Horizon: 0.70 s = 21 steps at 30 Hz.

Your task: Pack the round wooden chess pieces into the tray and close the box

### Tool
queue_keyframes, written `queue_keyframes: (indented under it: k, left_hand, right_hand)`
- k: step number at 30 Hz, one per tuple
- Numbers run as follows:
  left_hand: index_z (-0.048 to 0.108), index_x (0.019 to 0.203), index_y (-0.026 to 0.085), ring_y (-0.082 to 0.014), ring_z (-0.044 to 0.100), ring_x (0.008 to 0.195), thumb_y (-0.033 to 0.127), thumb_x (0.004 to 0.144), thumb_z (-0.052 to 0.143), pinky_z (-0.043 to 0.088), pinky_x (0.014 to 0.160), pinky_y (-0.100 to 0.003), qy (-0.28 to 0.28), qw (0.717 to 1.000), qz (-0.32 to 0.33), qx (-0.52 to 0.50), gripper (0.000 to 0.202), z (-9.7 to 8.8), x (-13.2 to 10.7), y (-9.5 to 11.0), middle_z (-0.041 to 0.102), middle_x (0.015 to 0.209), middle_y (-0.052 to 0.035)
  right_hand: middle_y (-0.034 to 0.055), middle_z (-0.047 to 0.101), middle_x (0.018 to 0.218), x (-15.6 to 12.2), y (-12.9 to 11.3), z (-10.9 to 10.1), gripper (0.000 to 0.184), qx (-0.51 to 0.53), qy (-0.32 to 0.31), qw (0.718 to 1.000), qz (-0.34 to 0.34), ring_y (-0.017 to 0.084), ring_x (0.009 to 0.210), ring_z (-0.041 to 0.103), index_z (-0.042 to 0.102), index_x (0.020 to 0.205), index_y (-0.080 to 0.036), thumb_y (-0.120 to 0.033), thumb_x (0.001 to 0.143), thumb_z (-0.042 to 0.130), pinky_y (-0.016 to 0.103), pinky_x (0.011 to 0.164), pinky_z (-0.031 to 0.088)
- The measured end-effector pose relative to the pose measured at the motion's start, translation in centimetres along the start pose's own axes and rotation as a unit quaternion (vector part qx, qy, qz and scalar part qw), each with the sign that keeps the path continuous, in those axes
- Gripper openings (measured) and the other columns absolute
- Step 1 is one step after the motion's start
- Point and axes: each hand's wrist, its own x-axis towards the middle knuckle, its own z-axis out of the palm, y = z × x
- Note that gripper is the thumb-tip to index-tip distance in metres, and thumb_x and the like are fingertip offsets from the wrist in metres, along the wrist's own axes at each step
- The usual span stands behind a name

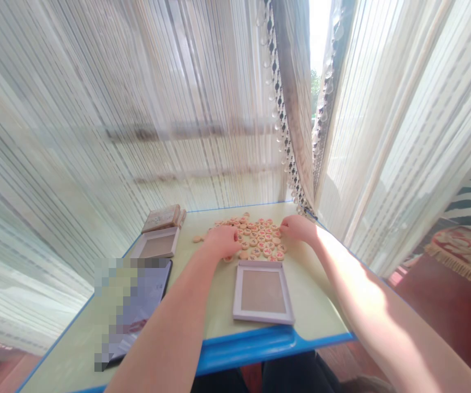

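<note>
Many round wooden Chinese chess pieces [262,238] with red and dark characters lie spread over the far middle of the table. Some are heaped at the back, while others lie flat in loose rows. My left hand [222,242] rests at the left side of the spread, its fingers curled down among the pieces; what they hold, if anything, is hidden. At the right edge of the spread, my right hand [298,226] has its fingertips pressed together beside the outermost pieces. Whatever is between them is too small to make out. A shallow open box tray [238,295] stands just in front of the pieces.
On the left lie a second shallow box part [175,245], a small stack of boxes [161,217] and a tablet-like device [159,284], partly blurred. The pale table [317,295] has a blue rim. String curtains [202,109] hang right behind it.
</note>
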Motion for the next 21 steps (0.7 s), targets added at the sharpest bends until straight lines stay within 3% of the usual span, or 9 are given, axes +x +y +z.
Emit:
queue_keyframes:
  k: [5,10,15,21]
  left_hand:
    - [0.064,0.074,0.022,-0.0203,0.062,0.082,0.034,0.074,0.049,0.044,0.07,-0.027,0.004,1.0,0.002,-0.013,0.019,-0.4,-0.3,0.2,0.069,0.078,-0.0041]
    - [0.065,0.083,0.023,-0.0214,0.062,0.085,0.036,0.077,0.047,0.045,0.071,-0.03,0.021,1.0,0.002,-0.006,0.023,-0.4,-0.1,0.1,0.069,0.088,-0.0047]
    - [0.065,0.076,0.023,-0.0195,0.061,0.08,0.026,0.075,0.048,0.045,0.068,-0.028,0.015,1.0,-0.001,-0.003,0.018,0.1,0.3,-0.5,0.069,0.085,-0.0032]
    - [0.067,0.076,0.023,-0.0185,0.061,0.082,0.019,0.072,0.048,0.045,0.07,-0.027,0.017,1.0,0.007,0.0,0.02,0.5,0.5,-0.7,0.069,0.088,-0.0025]
  right_hand:
    - [0.0142,0.068,0.102,0.1,0.2,0.2,0.032,0.002,-0.014,1.0,0.023,0.023,0.093,0.062,0.07,0.097,-0.01,-0.022,0.085,0.043,0.026,0.075,0.043]
    - [0.0156,0.068,0.099,-0.2,-0.1,0.2,0.031,0.012,0.009,0.999,0.03,0.024,0.092,0.062,0.069,0.097,-0.01,-0.016,0.08,0.044,0.027,0.071,0.044]
    - [0.0048,0.069,0.094,-1.3,-1.3,-0.8,0.026,0.061,0.011,0.997,-0.05,0.017,0.084,0.061,0.07,0.095,-0.021,-0.021,0.075,0.054,0.022,0.069,0.042]
    - [0.0042,0.069,0.088,-1.9,-1.6,-1.4,0.025,0.076,-0.053,0.994,-0.053,0.017,0.076,0.061,0.072,0.086,-0.02,-0.035,0.068,0.063,0.023,0.06,0.04]
